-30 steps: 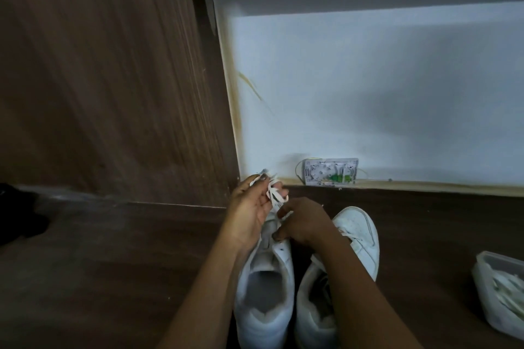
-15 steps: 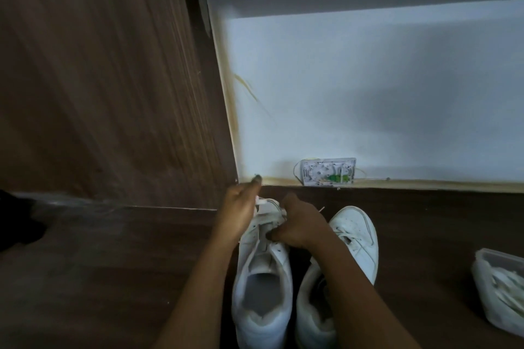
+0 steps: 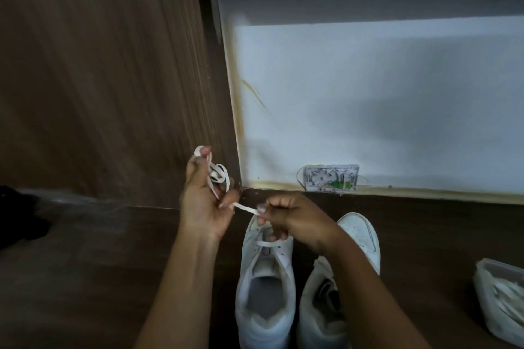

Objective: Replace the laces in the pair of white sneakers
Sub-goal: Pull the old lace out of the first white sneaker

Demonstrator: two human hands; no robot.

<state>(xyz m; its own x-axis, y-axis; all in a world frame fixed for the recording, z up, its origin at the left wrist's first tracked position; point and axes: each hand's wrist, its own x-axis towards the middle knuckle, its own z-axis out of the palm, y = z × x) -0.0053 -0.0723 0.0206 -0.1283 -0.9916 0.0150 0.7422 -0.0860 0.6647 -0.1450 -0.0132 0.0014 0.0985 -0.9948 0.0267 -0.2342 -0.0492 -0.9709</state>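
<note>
Two white sneakers stand side by side on the dark floor, toes toward the wall: the left sneaker point(image 3: 265, 289) and the right sneaker point(image 3: 358, 238), partly covered by my right forearm. A white lace point(image 3: 245, 208) runs from the left sneaker's front eyelets up to both hands. My left hand point(image 3: 205, 198) is raised above the floor, left of the toe, with loops of the lace bunched in its fingers. My right hand point(image 3: 292, 218) pinches the lace just above the left sneaker's toe. The stretch between the hands is taut.
A clear plastic container point(image 3: 500, 300) with white laces inside sits at the right edge. A white wall point(image 3: 368, 99) with a small open wall box point(image 3: 330, 177) lies ahead. A wooden panel point(image 3: 99, 71) stands at left; a dark object point(image 3: 17, 215) lies far left.
Both hands were down on the left sneaker's toe half a second ago. My left hand has since risen up and left, drawing the lace out; my right hand stays near the toe.
</note>
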